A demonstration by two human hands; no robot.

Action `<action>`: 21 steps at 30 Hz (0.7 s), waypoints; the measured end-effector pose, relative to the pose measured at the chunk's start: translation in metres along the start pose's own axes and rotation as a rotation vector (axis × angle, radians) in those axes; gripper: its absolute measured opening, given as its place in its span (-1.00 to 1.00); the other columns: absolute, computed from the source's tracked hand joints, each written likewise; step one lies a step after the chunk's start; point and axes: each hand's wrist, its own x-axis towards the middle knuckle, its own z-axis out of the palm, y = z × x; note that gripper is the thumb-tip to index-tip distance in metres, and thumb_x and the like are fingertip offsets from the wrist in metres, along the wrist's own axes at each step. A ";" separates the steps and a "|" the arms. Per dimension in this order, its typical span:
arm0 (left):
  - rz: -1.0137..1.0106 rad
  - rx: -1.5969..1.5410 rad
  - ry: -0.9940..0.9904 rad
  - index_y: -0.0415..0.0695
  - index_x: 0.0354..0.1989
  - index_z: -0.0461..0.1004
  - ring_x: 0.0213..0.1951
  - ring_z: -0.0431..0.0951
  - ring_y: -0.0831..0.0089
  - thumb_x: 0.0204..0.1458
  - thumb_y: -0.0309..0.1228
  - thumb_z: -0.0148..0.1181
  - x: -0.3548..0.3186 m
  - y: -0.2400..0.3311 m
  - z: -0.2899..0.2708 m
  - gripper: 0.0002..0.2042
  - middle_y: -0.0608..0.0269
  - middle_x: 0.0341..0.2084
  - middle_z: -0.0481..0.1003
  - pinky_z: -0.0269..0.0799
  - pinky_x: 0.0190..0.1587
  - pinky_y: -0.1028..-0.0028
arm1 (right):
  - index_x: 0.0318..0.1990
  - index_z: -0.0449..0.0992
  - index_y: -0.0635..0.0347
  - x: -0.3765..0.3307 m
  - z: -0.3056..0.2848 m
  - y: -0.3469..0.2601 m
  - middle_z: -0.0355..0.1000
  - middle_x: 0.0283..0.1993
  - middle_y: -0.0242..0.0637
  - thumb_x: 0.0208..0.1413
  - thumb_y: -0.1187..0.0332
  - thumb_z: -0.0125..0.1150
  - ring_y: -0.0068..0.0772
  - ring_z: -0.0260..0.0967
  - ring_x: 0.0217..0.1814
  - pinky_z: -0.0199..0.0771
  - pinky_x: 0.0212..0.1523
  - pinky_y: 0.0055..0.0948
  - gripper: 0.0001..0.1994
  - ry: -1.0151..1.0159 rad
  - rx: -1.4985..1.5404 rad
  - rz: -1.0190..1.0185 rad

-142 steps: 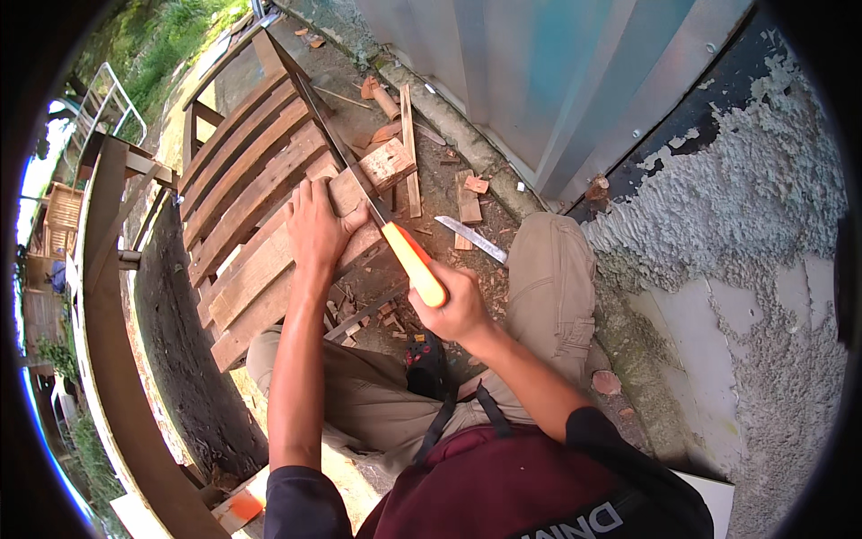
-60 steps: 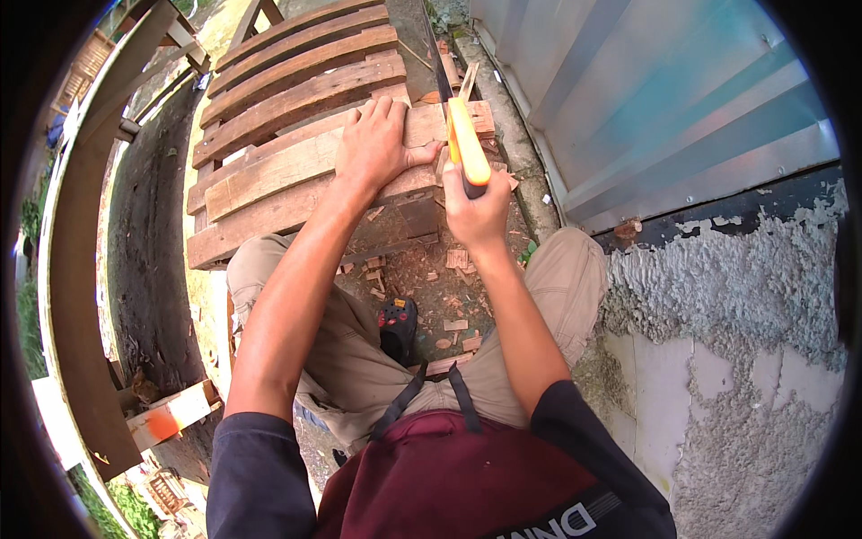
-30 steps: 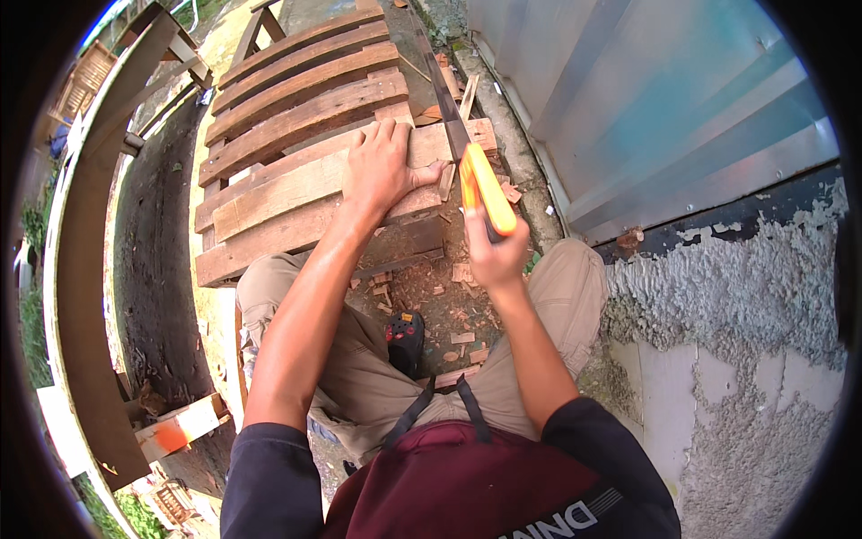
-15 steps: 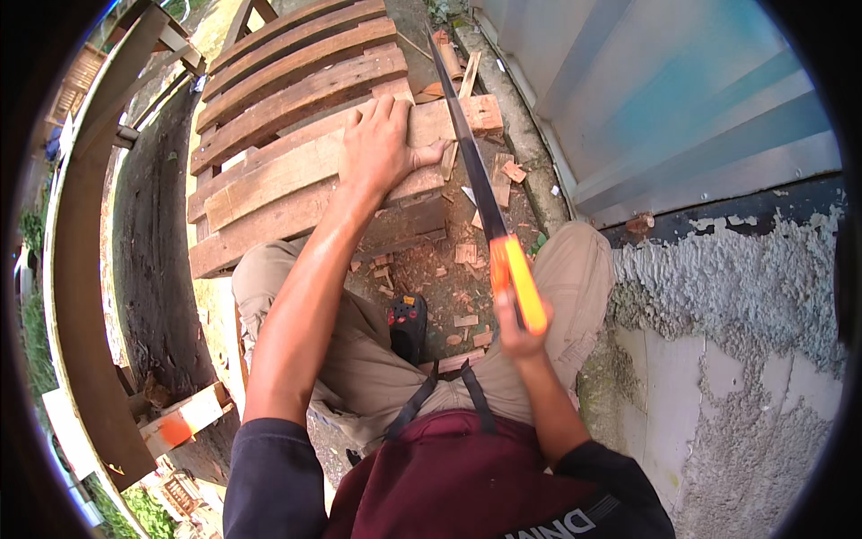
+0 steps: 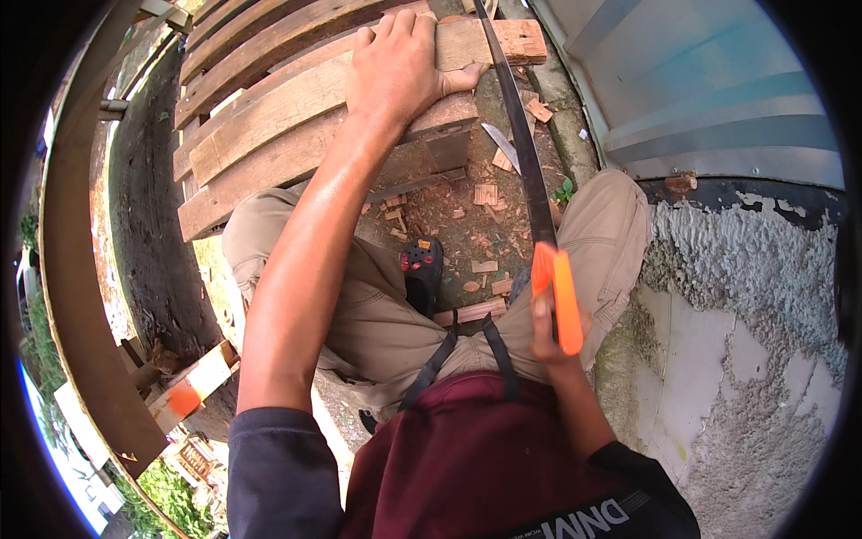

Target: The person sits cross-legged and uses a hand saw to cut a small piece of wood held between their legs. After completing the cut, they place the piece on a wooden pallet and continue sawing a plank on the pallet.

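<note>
My left hand [image 5: 395,67] presses down on a wooden board [image 5: 287,112], its fingers curled over the far edge and its thumb along the near side. The board lies across a slatted wooden pallet [image 5: 260,54], and its right end sticks out past the slats. In my right hand [image 5: 548,332] is the orange handle of a handsaw [image 5: 532,171], held near my right knee. The dark blade runs up and away, crossing the board just right of my left thumb. The blade's far tip is cut off by the upper picture edge.
Wood chips and offcuts [image 5: 485,195] litter the ground between my feet. A pale pointed blade [image 5: 499,145] lies there, partly behind the saw. Close on the right are a metal sheet [image 5: 718,108] and a rough wall [image 5: 736,269]. A wooden frame [image 5: 76,296] stands at left.
My right hand has drawn the handsaw back toward me, with more blade now between handle and board. My left hand stays on the board. The whole view has shifted, putting the pallet higher in the picture.
</note>
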 end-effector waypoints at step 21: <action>0.043 -0.006 0.098 -0.26 -0.09 0.50 0.03 0.42 0.01 -0.20 0.19 0.41 0.008 0.003 0.013 -0.28 -0.03 -0.12 0.47 0.29 0.15 0.11 | -0.42 0.54 0.30 0.123 0.046 -0.004 0.33 -0.65 -0.43 0.19 0.39 0.27 -0.63 0.23 -0.58 0.25 -0.54 -0.45 -0.81 0.166 0.363 0.161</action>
